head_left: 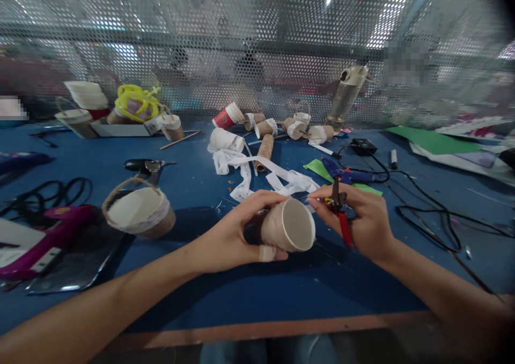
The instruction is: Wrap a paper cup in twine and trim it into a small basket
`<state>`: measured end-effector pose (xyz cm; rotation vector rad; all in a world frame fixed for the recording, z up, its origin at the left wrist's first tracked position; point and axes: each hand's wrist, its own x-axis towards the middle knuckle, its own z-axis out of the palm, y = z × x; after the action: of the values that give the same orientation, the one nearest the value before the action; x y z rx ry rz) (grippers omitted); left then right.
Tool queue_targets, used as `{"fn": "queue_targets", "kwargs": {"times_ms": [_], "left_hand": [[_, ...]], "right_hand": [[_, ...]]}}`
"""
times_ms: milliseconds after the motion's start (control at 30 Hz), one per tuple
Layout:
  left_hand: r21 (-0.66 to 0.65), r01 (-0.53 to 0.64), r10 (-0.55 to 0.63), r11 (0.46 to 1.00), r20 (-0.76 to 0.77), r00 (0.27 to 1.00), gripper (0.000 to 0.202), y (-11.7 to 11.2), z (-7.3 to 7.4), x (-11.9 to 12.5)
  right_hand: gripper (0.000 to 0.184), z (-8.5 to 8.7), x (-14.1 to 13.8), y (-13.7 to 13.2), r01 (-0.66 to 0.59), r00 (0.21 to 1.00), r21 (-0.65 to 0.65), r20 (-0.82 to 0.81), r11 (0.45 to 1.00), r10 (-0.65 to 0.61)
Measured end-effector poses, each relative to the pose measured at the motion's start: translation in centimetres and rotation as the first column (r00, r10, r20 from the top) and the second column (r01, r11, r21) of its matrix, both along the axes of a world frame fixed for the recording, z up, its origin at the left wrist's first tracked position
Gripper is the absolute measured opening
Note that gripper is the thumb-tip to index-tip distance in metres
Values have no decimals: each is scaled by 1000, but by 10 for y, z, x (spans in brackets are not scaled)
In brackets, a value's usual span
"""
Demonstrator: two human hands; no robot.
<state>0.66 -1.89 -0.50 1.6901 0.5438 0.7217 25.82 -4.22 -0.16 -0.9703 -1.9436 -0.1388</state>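
Note:
My left hand point(235, 235) is wrapped around a paper cup point(287, 225) covered in tan twine, held on its side with its white mouth facing right and toward me. My right hand point(364, 221) grips red-handled scissors point(341, 213), blades pointing up and close to the cup's rim. White lace ribbon point(261, 173) lies in loops on the blue table point(225, 294) just behind both hands.
A finished twine cup basket with a handle point(139, 211) stands at left, near a purple glue gun point(44, 238) and black scissors point(147, 166). Several cups point(265, 128) lie at the back, a blue glue gun point(348, 175) and black cables point(426, 213) at right, a mesh wall behind.

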Motion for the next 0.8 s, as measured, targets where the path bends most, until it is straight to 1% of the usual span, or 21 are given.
{"fn": "queue_targets", "kwargs": {"times_ms": [67, 167, 267, 367, 433, 533, 667, 800], "left_hand": [[183, -36, 38, 982, -8, 999, 66, 1, -2, -1], [386, -25, 44, 922, -41, 998, 63, 3, -6, -4], [544, -5, 64, 839, -90, 994, 65, 4, -8, -6], [671, -12, 109, 741, -103, 989, 70, 3, -8, -7], [715, -12, 126, 699, -106, 986, 69, 3, -6, -7], [734, 2, 126, 679, -120, 985, 69, 2, -5, -7], [731, 13, 110, 682, -120, 987, 67, 2, -5, -6], [707, 34, 88, 707, -136, 987, 67, 2, -5, -7]], "right_hand": [[6, 0, 0, 1, -33, 999, -31, 10, 999, 34], [4, -1, 2, 2, -58, 996, -44, 60, 997, 61], [5, -3, 5, 3, -63, 989, -7, 133, 998, 63], [8, -5, 8, 3, -56, 989, 6, 136, 998, 54], [10, -5, 10, 3, -51, 992, 10, 120, 999, 49], [9, -4, 11, 2, -75, 991, -8, 108, 997, 76], [13, -4, 14, 2, -123, 984, -43, 128, 991, 128], [18, -5, 17, 4, -109, 979, -8, 170, 994, 109]]}}
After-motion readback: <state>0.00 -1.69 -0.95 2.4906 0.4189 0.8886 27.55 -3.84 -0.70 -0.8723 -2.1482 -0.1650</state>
